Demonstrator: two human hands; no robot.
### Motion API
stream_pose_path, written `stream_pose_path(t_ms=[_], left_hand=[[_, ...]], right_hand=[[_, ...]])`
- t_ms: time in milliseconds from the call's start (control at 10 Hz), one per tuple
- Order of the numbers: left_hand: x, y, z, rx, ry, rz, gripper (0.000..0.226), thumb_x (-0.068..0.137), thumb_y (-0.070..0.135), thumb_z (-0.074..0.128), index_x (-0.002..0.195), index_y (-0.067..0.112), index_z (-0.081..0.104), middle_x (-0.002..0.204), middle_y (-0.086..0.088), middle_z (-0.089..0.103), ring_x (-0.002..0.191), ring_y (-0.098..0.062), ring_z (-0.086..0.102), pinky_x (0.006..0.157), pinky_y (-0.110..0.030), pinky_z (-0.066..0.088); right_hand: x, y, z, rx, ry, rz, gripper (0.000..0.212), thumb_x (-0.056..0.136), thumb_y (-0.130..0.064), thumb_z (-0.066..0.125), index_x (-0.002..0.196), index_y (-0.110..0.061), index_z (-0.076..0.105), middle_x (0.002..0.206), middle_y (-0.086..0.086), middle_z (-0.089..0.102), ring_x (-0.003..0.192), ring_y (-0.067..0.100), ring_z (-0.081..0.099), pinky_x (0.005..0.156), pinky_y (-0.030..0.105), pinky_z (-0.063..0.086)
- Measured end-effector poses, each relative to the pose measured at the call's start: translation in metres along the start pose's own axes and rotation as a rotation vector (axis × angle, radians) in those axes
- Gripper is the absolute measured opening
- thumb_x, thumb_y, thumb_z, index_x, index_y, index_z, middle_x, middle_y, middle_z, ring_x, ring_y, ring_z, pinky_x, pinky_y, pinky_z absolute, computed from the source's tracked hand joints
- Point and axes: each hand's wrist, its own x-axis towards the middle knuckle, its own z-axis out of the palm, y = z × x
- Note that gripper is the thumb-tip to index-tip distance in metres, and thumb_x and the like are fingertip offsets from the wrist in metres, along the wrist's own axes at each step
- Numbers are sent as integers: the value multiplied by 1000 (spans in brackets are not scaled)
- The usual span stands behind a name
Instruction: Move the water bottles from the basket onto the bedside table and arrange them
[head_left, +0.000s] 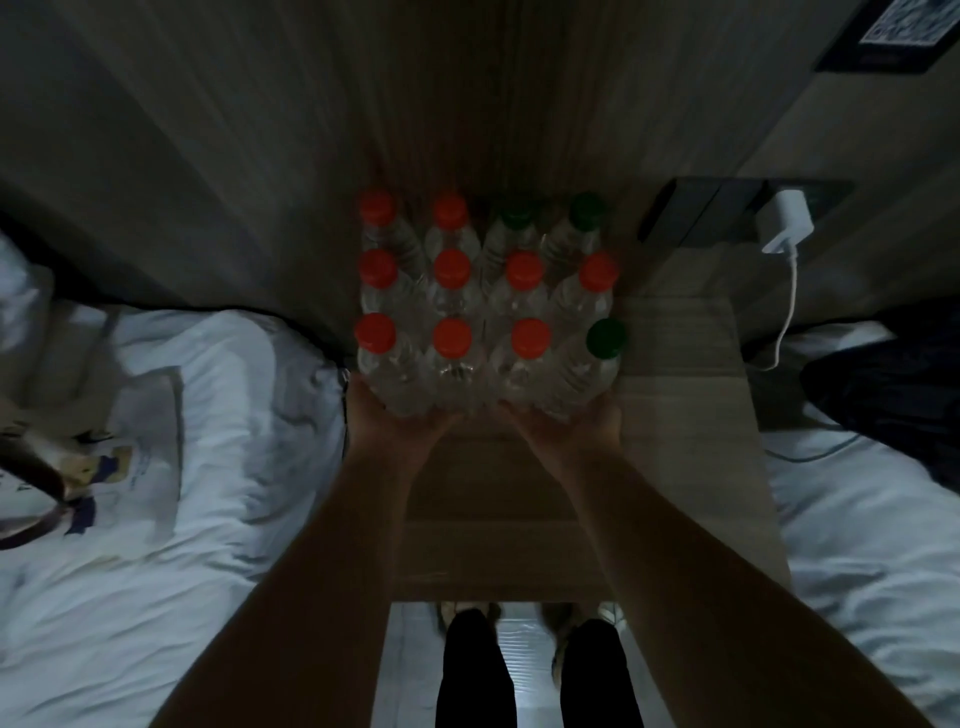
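Observation:
Several clear water bottles (488, 301) stand upright in tight rows at the back left of the wooden bedside table (685, 415). Most have red caps; three have green caps, two in the back row and one (605, 339) at the front right corner. My left hand (384, 410) presses against the base of the front-left bottles. My right hand (576, 415) presses against the base of the front-right bottles. Both palms cup the front row from the near side. No basket is in view.
A bed with white bedding (171, 467) lies left, with a printed cloth on it. Another white bed (872, 545) lies right. A white charger (784, 221) with its cable is plugged into a dark wall panel at the back right. My legs stand below the table's front edge.

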Motion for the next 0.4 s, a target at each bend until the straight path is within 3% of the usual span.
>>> stream_pose_path(t_ms=[100,200,300,400], left_hand=[[-5,3,7,-4,-47,-19,52,79,36,48,128,22,57,131,-9,61,118,-35,58,99,-57,43],[-2,4,3,19,199,-65,41,96,44,35,121,17,55,144,-7,46,133,-33,43,96,-46,46],[0,9,-12,5,75,-210,55,95,57,35,139,26,43,144,-4,45,134,-38,40,105,-59,34],[-11,19,-23,176,61,-261,59,86,62,50,136,32,46,144,-9,46,130,-44,42,99,-71,32]], right_hand=[[14,-2,-12,-31,-48,20,44,97,-38,40,129,-14,57,129,19,61,113,46,59,92,62,47],[17,-4,-16,-144,-16,24,52,81,-40,64,128,-18,58,129,18,61,115,44,58,96,68,41],[6,-12,-14,-289,16,37,58,79,-48,68,125,-16,54,129,19,59,113,42,59,98,64,42],[-15,-25,-11,-359,156,64,46,94,-50,43,109,-7,53,112,23,57,110,40,54,103,61,37]])
